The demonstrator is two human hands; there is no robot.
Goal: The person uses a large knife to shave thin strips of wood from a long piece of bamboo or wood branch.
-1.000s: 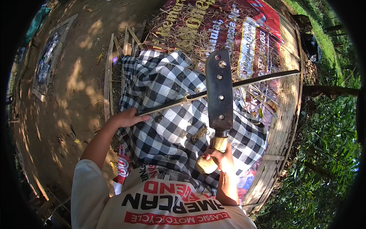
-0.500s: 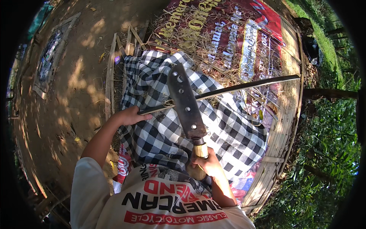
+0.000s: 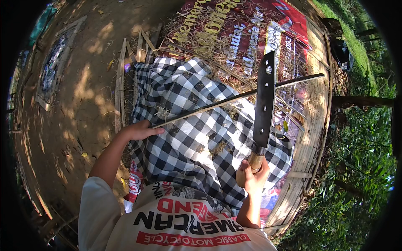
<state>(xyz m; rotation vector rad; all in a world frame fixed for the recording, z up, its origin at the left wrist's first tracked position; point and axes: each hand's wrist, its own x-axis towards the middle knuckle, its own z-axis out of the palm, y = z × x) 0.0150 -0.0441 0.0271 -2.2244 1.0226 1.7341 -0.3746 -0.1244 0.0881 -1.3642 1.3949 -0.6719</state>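
My left hand (image 3: 141,130) is closed on the near-left end of a long, thin bamboo strip (image 3: 205,108), dark on one side and pale on the other. The strip slants up to the right across my lap. In my right hand (image 3: 254,175) is a machete (image 3: 264,111) by its wooden handle. Its broad dark blade has several round holes and points away from me. The blade crosses over the strip toward its far right end; whether they touch I cannot tell. Black-and-white checked cloth (image 3: 184,142) covers my legs beneath both.
A dark red printed banner (image 3: 209,46) strewn with curly shavings lies ahead, on a bamboo platform (image 3: 312,138) whose edge runs along the right. Bare earth (image 3: 88,96) is at the left, with wooden slats (image 3: 120,83) beside my legs. Green plants (image 3: 356,167) grow beyond the platform.
My right hand has moved the machete to the right along the strip, and the blade now stands more upright. The strip's far end has lifted slightly in view; my left hand stays nearly in place.
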